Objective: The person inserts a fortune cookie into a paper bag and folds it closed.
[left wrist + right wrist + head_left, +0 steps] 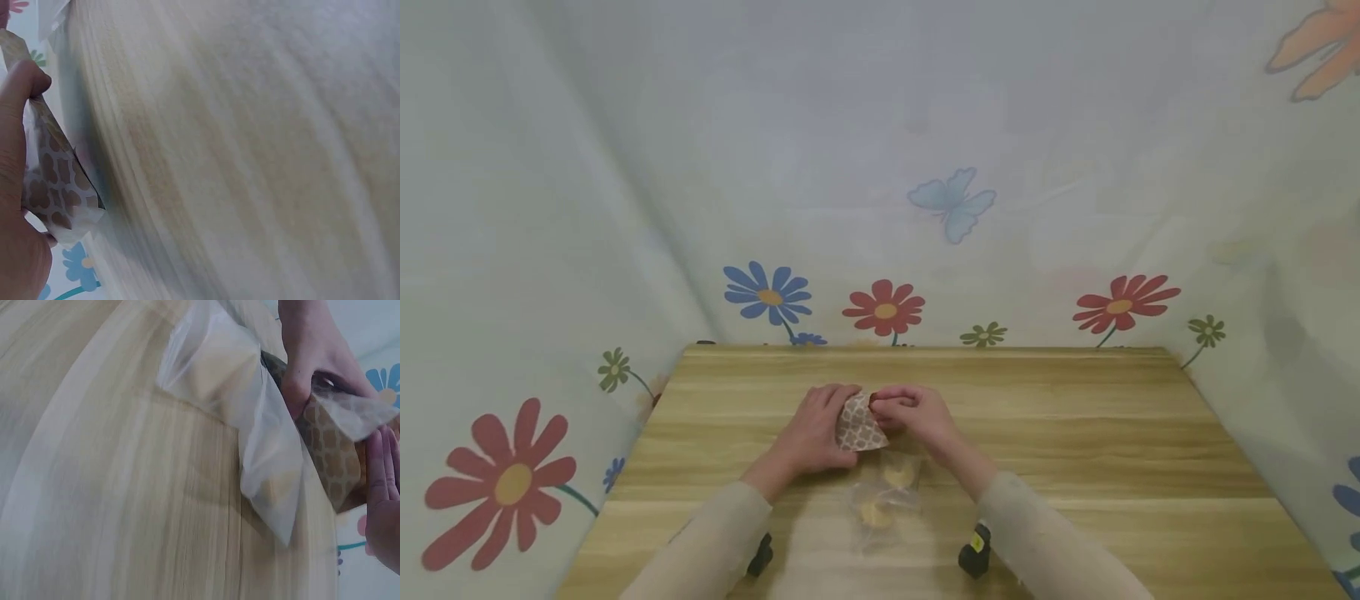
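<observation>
Floral backdrop (pixel 835 125) behind a wooden bench (pixel 1090 433). The left grip (pixel 816 429) pinches the patterned pouch (pixel 859 427), 11 o'clock of translucent packets (pixel 877 511); the right grip (pixel 917 414) (whether pinching, one cannot tell) touches its 2 o'clock edge, where uneven pulling could tear it.

Patterned bag (pixel 859 427) in left grip (pixel 815 429), right grip (pixel 921 417) at edge

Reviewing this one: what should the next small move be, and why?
Probably the right hand should ease the mouth of the patterned bag a little wider. Its fingers are at the bag's edge, which looks partly open, while the left hand grips the side, and two clear packets lie outside it on the table.
</observation>
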Tool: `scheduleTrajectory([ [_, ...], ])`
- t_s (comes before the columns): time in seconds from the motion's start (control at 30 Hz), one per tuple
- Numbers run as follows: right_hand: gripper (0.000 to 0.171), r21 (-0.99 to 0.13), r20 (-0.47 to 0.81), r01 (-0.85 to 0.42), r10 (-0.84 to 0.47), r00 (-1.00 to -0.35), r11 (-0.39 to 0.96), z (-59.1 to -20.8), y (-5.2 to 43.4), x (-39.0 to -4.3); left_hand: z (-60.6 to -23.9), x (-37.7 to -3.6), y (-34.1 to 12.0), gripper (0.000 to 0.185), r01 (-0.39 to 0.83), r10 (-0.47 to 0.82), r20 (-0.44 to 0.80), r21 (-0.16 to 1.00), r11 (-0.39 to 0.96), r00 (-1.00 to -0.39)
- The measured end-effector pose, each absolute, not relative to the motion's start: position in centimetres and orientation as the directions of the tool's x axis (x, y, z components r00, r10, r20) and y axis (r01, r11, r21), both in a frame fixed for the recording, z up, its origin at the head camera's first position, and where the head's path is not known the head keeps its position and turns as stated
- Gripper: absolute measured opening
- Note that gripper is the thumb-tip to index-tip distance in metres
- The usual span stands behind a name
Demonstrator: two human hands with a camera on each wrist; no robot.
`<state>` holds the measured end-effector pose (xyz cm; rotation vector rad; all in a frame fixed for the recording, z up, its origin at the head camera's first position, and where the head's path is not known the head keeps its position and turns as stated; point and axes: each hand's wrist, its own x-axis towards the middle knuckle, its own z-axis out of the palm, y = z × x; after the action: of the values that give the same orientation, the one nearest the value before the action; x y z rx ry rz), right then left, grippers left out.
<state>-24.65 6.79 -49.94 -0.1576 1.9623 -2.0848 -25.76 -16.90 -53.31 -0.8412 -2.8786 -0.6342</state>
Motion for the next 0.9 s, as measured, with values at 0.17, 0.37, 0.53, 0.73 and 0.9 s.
scheduleTrajectory([
  [0.17,0.035,-0.993,-0.092,0.109,-0.279,-0.956,-0.046,-49.9,9.0,-24.5,-52.8,-25.8,-16.8,0.110,0.521,0.492,0.177,0.374,0.768,-0.852],
  [0.37,0.041,-0.994,-0.068,0.034,-0.332,-0.941,0.106,-49.5,11.6,-23.9,-52.5,-25.6,-17.4,0.112,0.509,0.481,0.175,0.387,0.769,-0.859],
  [0.53,0.039,-0.954,0.018,-0.142,-0.424,-0.906,0.264,-49.8,13.4,-23.5,-52.4,-25.5,-18.0,0.112,0.508,0.474,0.186,0.390,0.768,-0.861],
  [0.73,0.049,-0.889,0.037,-0.263,-0.514,-0.857,0.374,-50.2,14.3,-22.8,-52.2,-25.3,-18.6,0.113,0.478,0.455,0.160,0.417,0.773,-0.876],
  [0.9,0.056,-0.848,0.022,-0.288,-0.513,-0.858,0.445,-50.6,14.3,-22.1,-52.3,-25.1,-19.0,0.115,0.478,0.446,0.178,0.417,0.773,-0.877],
])
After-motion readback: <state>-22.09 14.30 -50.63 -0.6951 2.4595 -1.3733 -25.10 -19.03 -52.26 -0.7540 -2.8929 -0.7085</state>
